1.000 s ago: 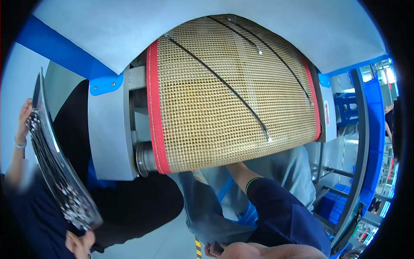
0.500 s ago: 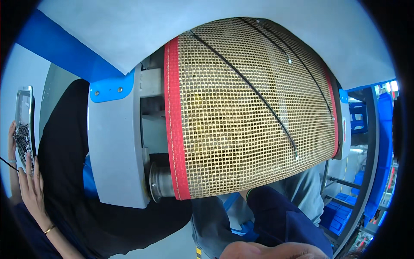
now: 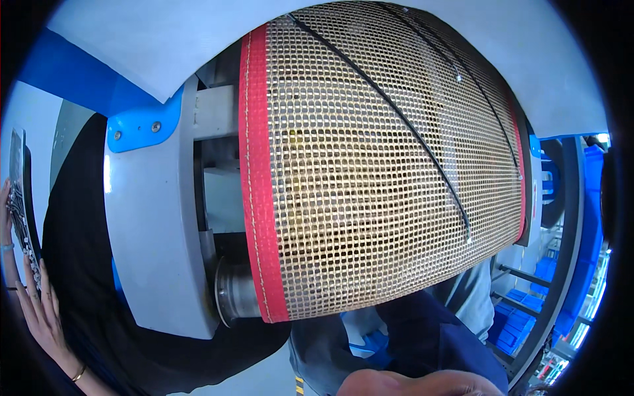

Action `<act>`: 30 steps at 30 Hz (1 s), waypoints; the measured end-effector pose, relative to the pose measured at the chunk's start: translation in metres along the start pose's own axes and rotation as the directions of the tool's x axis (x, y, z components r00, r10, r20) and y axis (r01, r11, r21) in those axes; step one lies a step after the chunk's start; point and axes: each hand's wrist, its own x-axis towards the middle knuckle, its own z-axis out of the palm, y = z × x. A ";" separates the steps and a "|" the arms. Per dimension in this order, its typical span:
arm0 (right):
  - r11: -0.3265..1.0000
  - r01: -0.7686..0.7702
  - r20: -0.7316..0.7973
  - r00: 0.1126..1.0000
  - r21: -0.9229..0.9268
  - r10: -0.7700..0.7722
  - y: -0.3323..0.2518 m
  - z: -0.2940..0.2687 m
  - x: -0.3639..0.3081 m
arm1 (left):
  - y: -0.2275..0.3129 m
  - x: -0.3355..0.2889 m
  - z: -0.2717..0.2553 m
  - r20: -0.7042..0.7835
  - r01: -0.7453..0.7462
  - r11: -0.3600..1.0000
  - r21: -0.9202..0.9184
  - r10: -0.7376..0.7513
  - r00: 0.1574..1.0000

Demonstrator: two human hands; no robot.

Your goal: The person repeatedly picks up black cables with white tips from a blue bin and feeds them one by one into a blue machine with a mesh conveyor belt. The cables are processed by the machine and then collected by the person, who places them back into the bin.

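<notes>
A wide tan mesh conveyor belt [image 3: 383, 165] with red edge bands [image 3: 259, 185] curves over a steel roller [image 3: 231, 294] and fills the middle of the view. A dark blue sleeve [image 3: 432, 333], my right arm, reaches up under the belt's lower edge. That hand is hidden behind the belt. A skin-coloured patch [image 3: 409, 384] lies at the bottom edge, and I cannot tell which part of me it is. My left hand is out of sight.
A grey machine side plate [image 3: 155, 244] with a blue bracket [image 3: 142, 125] stands left of the belt. At the far left a co-worker in black [image 3: 76, 264] holds a flat tray of small metal parts [image 3: 18, 198], one hand [image 3: 41, 317] spread below it. Blue bins [image 3: 528, 310] sit at lower right.
The view has closed in on the belt and shifted right. My right hand, seen under the belt a second ago, is now hidden. The co-worker's tray has slid to the left edge.
</notes>
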 end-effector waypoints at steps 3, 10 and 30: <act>1.000 -0.017 -0.003 1.000 0.018 0.017 0.006 -0.003 -0.007 | -0.001 0.006 -0.020 -0.124 0.018 1.000 0.006 -0.017 0.992; 0.984 -0.135 -0.051 0.989 0.115 0.142 0.065 -0.039 -0.076 | 0.117 -0.054 -0.219 0.274 0.518 0.347 -0.782 -0.555 0.785; 0.893 0.442 -0.313 0.862 0.083 -0.398 0.102 -0.377 -0.235 | 0.472 0.055 -0.650 -0.272 -0.210 -0.256 -0.943 0.961 0.046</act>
